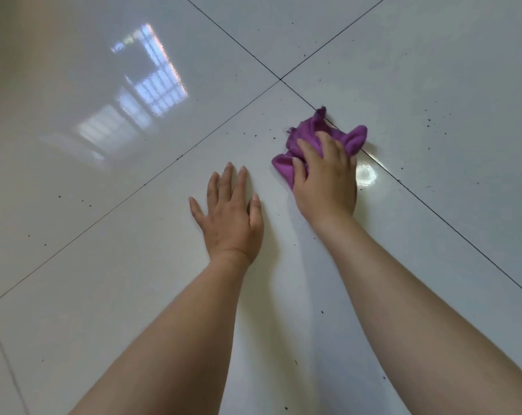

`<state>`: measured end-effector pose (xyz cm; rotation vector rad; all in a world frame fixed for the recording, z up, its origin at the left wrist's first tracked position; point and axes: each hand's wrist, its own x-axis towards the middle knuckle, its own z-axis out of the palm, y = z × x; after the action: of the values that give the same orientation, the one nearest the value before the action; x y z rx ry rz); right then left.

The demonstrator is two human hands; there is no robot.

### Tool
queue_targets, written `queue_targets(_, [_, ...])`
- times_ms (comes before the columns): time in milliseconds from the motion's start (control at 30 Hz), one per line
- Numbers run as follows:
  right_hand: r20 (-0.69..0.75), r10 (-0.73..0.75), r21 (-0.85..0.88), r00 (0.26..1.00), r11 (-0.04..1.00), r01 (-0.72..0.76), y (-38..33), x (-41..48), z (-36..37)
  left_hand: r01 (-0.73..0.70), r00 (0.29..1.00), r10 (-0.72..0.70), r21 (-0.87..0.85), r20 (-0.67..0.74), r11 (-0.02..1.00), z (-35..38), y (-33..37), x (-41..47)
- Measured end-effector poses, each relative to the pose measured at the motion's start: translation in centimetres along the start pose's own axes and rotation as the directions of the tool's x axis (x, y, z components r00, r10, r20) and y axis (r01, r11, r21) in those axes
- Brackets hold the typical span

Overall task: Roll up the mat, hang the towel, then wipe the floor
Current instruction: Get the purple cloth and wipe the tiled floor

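Head: right hand [325, 181] on purple cloth [309, 130]

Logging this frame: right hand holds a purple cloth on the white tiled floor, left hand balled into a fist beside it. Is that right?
Not quite. The head view shows the left hand is no fist: it lies flat on the floor, fingers spread. The rest stands: the right hand holds the purple cloth on the white tiles.

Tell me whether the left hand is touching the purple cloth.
Apart. The head view shows a strip of bare floor between the left hand and the purple cloth, which the right hand holds.
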<state>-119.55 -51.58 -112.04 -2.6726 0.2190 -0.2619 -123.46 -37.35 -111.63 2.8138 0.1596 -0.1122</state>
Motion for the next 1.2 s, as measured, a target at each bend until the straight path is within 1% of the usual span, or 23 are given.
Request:
queue_targets(67, [0.034,-0.148,0.025,0.988,0.989,0.147,0.4,-1.7,-0.5,0.005,1.000,-0.005,-0.031,-0.009,1.000,-0.1,0.0,0.0])
queue_targets(100, [0.038,-0.205,0.037,0.978,0.978,0.203,1.2,-3.1,-1.0,0.007,1.000,-0.008,-0.046,-0.014,0.999,-0.1,0.0,0.0])
queue_targets(133, [0.035,-0.229,0.045,0.973,0.973,0.228,2.2,-4.4,-1.6,0.009,1.000,-0.009,-0.058,-0.013,0.998,-0.2,0.0,-0.1])
queue_targets(167, [0.027,-0.227,0.039,0.974,0.973,0.225,3.1,-5.6,-2.2,0.009,1.000,-0.010,-0.065,-0.010,0.998,-0.2,0.1,-0.1])
queue_targets(233, [0.007,-0.155,-0.001,0.988,0.988,0.155,3.7,-6.4,-2.6,0.007,1.000,-0.008,-0.063,-0.012,0.998,-0.2,0.1,-0.2])
queue_targets(300, [-0.001,-0.066,-0.026,0.998,0.997,0.066,2.3,-5.8,-2.1,0.000,1.000,-0.001,-0.053,-0.017,0.999,-0.1,0.2,-0.2])
queue_targets(333, [0.003,-0.049,-0.029,0.999,0.998,0.049,1.4,-5.5,-1.7,-0.002,1.000,0.001,-0.050,-0.021,0.999,0.0,0.2,-0.1])
queue_targets(433, [0.015,-0.105,-0.019,0.994,0.994,0.105,0.5,-5.4,-0.9,-0.006,1.000,0.005,-0.040,-0.021,0.999,0.0,-0.1,-0.1])
queue_targets(500, [-0.003,-0.141,-0.015,0.990,0.990,0.141,0.9,-5.5,-0.9,-0.001,1.000,0.001,-0.020,-0.009,1.000,-0.1,0.0,-0.2])
queue_targets(567, [-0.029,-0.139,-0.013,0.990,0.990,0.139,1.0,-5.4,-1.1,-0.024,0.999,0.024,0.000,0.048,1.000,-0.6,0.2,-0.4])
queue_targets(633, [-0.017,-0.135,-0.014,0.991,0.991,0.135,0.6,-5.3,-1.2,-0.084,0.987,0.091,-0.062,0.133,0.995,-1.8,-0.4,-0.4])
queue_targets(667, [0.004,-0.131,-0.008,0.991,0.991,0.131,0.5,-5.3,-1.3,-0.120,0.979,0.137,-0.111,0.153,0.986,-2.7,-1.3,-0.5])
queue_targets(700, [0.020,-0.127,-0.005,0.992,0.992,0.127,0.4,-5.2,-1.3,-0.146,0.978,0.164,-0.134,0.132,0.980,-3.6,-2.6,-0.6])
queue_targets(733, [0.027,-0.124,-0.007,0.992,0.992,0.124,0.4,-5.1,-1.3,-0.142,0.984,0.152,-0.109,0.090,0.984,-4.2,-4.1,-1.0])
queue_targets(767, [0.033,-0.119,-0.009,0.992,0.993,0.119,0.4,-5.1,-1.3,-0.098,0.993,0.101,-0.052,0.055,0.994,-4.6,-5.5,-1.4])
queue_targets(833, [0.036,-0.109,0.008,0.993,0.994,0.109,0.5,-5.1,-1.3,0.037,0.998,-0.040,0.067,0.040,0.997,-4.3,-7.6,-2.3])
queue_targets(900, [0.023,-0.105,0.025,0.994,0.994,0.104,0.6,-4.9,-1.0,0.100,0.994,-0.104,0.095,0.034,0.990,-3.4,-8.4,-2.5])
queue_targets(1000, [0.000,-0.076,0.000,0.997,0.997,0.076,0.5,-2.8,-0.5,0.103,0.995,-0.104,0.078,0.010,0.992,-3.1,-8.6,-2.2])
queue_targets(1133, [0.002,0.105,-0.035,0.994,0.994,-0.105,-1.4,2.2,0.8,0.093,0.996,-0.094,0.080,0.004,0.992,-3.1,-8.7,-2.3])
queue_targets(1167, [0.030,0.106,-0.034,0.994,0.994,-0.105,-2.4,3.1,1.3,0.097,0.995,-0.097,0.077,0.008,0.992,-3.0,-8.7,-2.3])
queue_targets(1200, [0.074,0.062,-0.028,0.995,0.998,-0.060,-3.5,3.7,1.8,0.099,0.995,-0.100,0.073,0.008,0.992,-2.9,-8.7,-2.3])
